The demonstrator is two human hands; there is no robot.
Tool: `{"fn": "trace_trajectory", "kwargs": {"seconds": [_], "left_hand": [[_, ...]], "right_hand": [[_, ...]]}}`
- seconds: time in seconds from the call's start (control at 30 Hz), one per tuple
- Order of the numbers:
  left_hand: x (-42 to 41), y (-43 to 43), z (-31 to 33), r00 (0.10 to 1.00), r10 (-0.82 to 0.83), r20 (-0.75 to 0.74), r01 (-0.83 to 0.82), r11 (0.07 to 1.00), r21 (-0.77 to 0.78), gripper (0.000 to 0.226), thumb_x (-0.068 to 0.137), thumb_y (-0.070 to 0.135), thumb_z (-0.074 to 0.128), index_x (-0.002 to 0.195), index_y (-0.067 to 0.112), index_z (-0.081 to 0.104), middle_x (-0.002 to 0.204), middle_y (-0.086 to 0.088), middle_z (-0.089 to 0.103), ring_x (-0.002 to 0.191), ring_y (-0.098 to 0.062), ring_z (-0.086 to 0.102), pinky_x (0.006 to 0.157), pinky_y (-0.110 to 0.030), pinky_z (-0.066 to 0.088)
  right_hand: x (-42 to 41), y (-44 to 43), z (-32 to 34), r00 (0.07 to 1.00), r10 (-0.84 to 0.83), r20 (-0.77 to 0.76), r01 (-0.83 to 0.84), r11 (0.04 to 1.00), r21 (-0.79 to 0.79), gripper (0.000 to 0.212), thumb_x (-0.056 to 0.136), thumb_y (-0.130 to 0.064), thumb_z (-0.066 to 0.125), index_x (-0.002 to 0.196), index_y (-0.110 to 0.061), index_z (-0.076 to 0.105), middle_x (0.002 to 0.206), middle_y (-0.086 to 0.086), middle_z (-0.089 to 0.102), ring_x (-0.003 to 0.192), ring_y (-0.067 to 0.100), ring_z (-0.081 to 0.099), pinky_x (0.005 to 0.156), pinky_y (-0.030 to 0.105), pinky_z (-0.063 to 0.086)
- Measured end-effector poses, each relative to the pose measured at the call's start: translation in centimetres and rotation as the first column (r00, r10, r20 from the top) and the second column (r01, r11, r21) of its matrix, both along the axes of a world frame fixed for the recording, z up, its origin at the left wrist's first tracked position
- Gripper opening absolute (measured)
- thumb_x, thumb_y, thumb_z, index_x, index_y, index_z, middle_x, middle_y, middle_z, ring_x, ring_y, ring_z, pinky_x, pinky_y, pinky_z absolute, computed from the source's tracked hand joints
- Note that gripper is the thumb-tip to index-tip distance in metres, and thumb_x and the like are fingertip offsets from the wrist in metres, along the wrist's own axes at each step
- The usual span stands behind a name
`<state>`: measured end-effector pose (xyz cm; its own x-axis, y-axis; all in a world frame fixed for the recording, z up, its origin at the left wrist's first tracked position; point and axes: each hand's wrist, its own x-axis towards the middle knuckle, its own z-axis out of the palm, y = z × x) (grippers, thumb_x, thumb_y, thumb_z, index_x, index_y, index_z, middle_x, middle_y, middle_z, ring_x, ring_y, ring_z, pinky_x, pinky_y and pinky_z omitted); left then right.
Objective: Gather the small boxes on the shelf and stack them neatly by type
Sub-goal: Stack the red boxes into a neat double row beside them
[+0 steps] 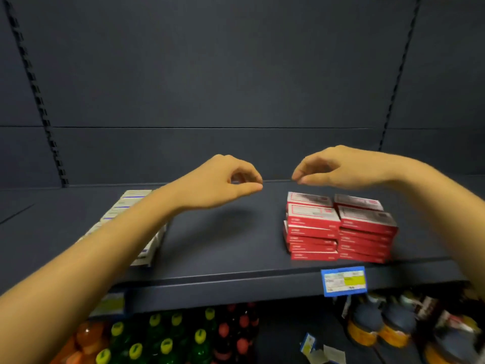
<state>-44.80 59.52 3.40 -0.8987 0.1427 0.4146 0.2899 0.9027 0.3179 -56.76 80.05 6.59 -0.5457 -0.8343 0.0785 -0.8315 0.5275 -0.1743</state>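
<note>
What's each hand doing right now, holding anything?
Left hand: closed, fingertips on thumb, holding nothing.
Right hand: closed, fingers curled, holding nothing.

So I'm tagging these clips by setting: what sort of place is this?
Most likely a shop aisle: a dark shelf with a price label on its front edge, stacked red boxes on it, and rows of bottled drinks below.
</note>
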Motion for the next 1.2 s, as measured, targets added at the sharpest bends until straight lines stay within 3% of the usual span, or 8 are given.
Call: {"fn": "trace_trajectory", "kwargs": {"seconds": [0.2, 0.33, 0.47, 0.6, 0.83, 0.97, 1.1, 1.2], "left_hand": [[-4.1, 3.0, -1.8, 0.986, 0.008, 0.165, -0.022, 0.996, 0.088, 0.035, 0.09, 0.027, 0.055, 0.124, 0.018, 0.056, 0.127, 0.003, 0.059, 0.106, -0.004, 0.056, 0.089, -0.016, 0.044], [-5.3, 3.4, -2.2, 0.949, -0.109, 0.296, 0.012, 0.949, 0.314, 0.033, 0.088, 0.023, 0.057, 0.121, 0.024, 0.057, 0.108, 0.019, 0.061, 0.095, 0.007, 0.062, 0.077, -0.004, 0.048], [-5.5, 3.0, -2.0, 0.919, -0.198, 0.342, 0.051, 0.918, 0.394, 0.025, 0.085, 0.024, 0.058, 0.109, 0.031, 0.061, 0.107, 0.018, 0.066, 0.102, 0.0, 0.063, 0.081, -0.01, 0.051], [-5.8, 2.7, -1.6, 0.908, -0.216, 0.358, 0.066, 0.919, 0.388, 0.032, 0.083, 0.024, 0.061, 0.115, 0.023, 0.062, 0.113, 0.009, 0.067, 0.106, -0.007, 0.064, 0.09, -0.017, 0.05], [-6.2, 2.0, -2.0, 0.942, -0.177, 0.285, 0.083, 0.947, 0.312, 0.038, 0.08, 0.031, 0.059, 0.116, 0.02, 0.06, 0.109, 0.011, 0.066, 0.106, -0.004, 0.061, 0.085, -0.011, 0.05], [-6.8, -0.2, -2.0, 0.979, -0.05, 0.196, -0.008, 0.958, 0.285, 0.036, 0.081, 0.029, 0.061, 0.116, 0.018, 0.061, 0.111, 0.005, 0.067, 0.103, -0.007, 0.063, 0.091, -0.014, 0.049], [-8.2, -2.2, -2.7, 0.983, 0.087, 0.163, -0.125, 0.963, 0.238, 0.032, 0.086, 0.021, 0.061, 0.117, 0.015, 0.06, 0.109, 0.004, 0.065, 0.098, -0.007, 0.062, 0.088, -0.011, 0.047], [-9.6, -3.5, -4.0, 0.968, 0.16, 0.193, -0.203, 0.951, 0.233, 0.031, 0.087, 0.018, 0.061, 0.116, 0.009, 0.06, 0.114, -0.006, 0.066, 0.104, -0.017, 0.062, 0.096, -0.027, 0.048]], "right_hand": [[-3.9, 7.1, -0.7, 0.99, 0.045, 0.13, -0.036, 0.997, -0.072, 0.023, 0.079, -0.044, 0.06, 0.101, -0.038, 0.065, 0.103, -0.022, 0.066, 0.097, -0.005, 0.061, 0.086, 0.017, 0.046], [-5.5, 9.9, -2.2, 0.959, 0.133, 0.251, -0.099, 0.984, -0.145, 0.039, 0.063, -0.053, 0.064, 0.099, -0.037, 0.068, 0.103, -0.019, 0.069, 0.097, 0.0, 0.064, 0.086, 0.023, 0.054], [-6.5, 11.0, -3.6, 0.936, 0.203, 0.289, -0.136, 0.962, -0.235, 0.038, 0.065, -0.052, 0.066, 0.1, -0.039, 0.068, 0.105, -0.015, 0.07, 0.097, 0.006, 0.066, 0.085, 0.02, 0.054], [-6.9, 11.1, -3.9, 0.928, 0.219, 0.302, -0.133, 0.951, -0.28, 0.039, 0.061, -0.055, 0.068, 0.097, -0.038, 0.07, 0.097, -0.012, 0.073, 0.088, 0.009, 0.07, 0.082, 0.021, 0.052], [-7.7, 10.4, -4.1, 0.949, 0.178, 0.26, -0.109, 0.96, -0.258, 0.041, 0.054, -0.059, 0.068, 0.083, -0.031, 0.074, 0.083, -0.012, 0.075, 0.078, 0.008, 0.071, 0.072, 0.017, 0.054], [-9.1, 9.7, -3.8, 0.962, 0.137, 0.236, -0.062, 0.952, -0.301, 0.012, 0.067, -0.034, 0.074, 0.077, -0.029, 0.075, 0.079, -0.008, 0.075, 0.075, 0.011, 0.072, 0.071, 0.019, 0.055], [-11.3, 7.4, -3.1, 0.973, 0.135, 0.19, -0.044, 0.908, -0.416, 0.018, 0.07, -0.018, 0.073, 0.076, -0.035, 0.074, 0.079, -0.007, 0.075, 0.072, 0.004, 0.07, 0.068, 0.008, 0.051], [-13.1, 4.3, -3.6, 0.971, 0.138, 0.197, -0.049, 0.915, -0.401, 0.014, 0.071, -0.02, 0.075, 0.074, -0.034, 0.074, 0.076, -0.01, 0.075, 0.07, 0.001, 0.069, 0.067, 0.009, 0.05]]}}
